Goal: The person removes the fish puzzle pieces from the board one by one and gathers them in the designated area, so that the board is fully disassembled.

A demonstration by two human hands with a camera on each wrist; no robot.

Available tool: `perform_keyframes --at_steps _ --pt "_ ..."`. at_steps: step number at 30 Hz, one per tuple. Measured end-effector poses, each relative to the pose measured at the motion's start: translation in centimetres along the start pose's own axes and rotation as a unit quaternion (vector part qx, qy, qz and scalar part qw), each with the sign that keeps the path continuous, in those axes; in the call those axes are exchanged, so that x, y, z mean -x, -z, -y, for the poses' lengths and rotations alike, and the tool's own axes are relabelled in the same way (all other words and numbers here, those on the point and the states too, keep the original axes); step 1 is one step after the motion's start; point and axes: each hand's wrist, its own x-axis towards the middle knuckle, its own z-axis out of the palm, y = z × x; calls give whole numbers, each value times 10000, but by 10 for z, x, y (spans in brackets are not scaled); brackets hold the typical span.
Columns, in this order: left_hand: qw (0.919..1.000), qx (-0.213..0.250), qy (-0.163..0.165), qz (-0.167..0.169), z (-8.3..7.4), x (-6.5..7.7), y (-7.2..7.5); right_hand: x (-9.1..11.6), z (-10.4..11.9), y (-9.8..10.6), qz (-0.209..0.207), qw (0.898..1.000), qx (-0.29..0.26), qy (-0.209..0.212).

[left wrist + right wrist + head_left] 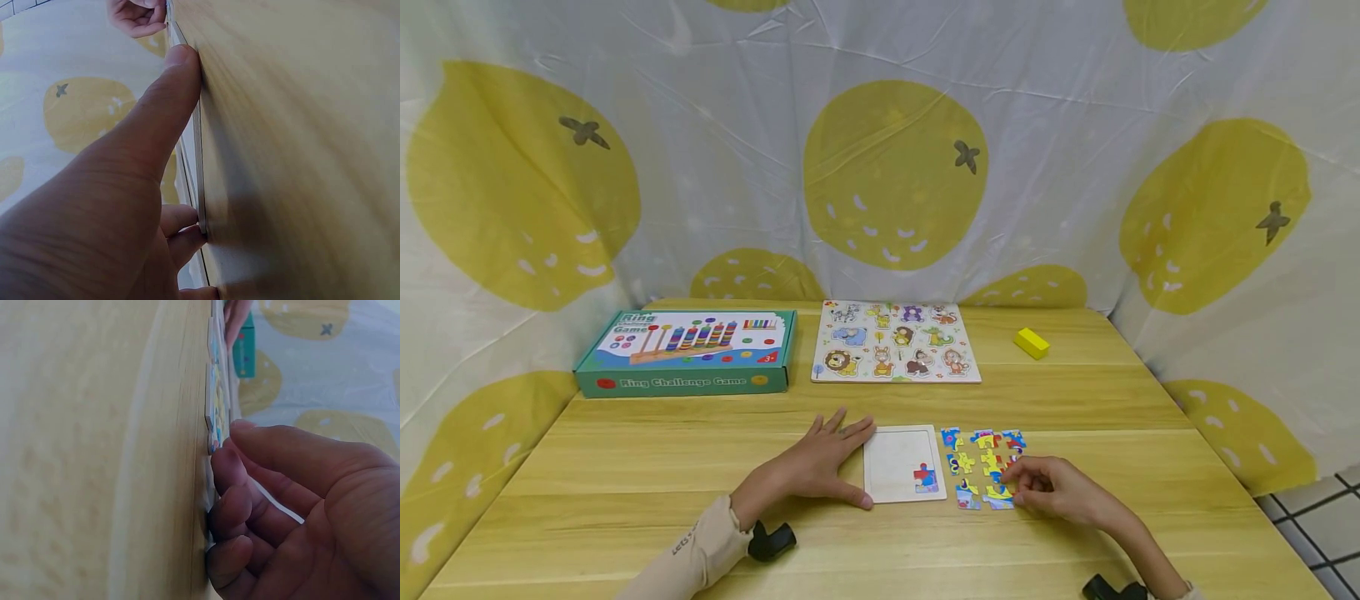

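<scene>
A pale puzzle tray [898, 450] lies in front of me, with one red and blue puzzle piece [925, 478] in its lower right corner. My left hand [820, 462] is spread along the tray's left side; the left wrist view shows its thumb [181, 59] and fingers at the tray's edge. Right of the tray, loose puzzle pieces [960, 463] lie in columns. Over the rightmost pieces rests my right hand [1052, 487], fingers loosely bent, partly hiding them. In the right wrist view a gap shows between thumb [244, 427] and index fingertip, close beside the pieces [217, 403].
Behind the tray lies an animal puzzle board [895, 342]. A green Ring Challenge Game box [685, 354] sits at the back left, and a yellow block [1032, 342] at the back right. A lemon-print curtain [1037, 192] surrounds the wooden table [625, 467].
</scene>
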Motion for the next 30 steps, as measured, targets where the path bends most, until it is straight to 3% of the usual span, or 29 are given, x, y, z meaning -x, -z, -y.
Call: perform_keyframes --at_steps 6,15,22,30 --pt "10000 -18 7 -17 0 0 0 -2 6 0 -45 10000 -25 84" --pt "10000 -44 0 -19 1 -1 -1 -23 20 -8 -252 9976 539 341" --pt "10000 -46 -47 -22 1 -1 -1 -49 35 -19 -16 9955 640 702" --pt "10000 -91 -16 -31 0 -1 -1 -73 54 -31 267 9935 829 733"
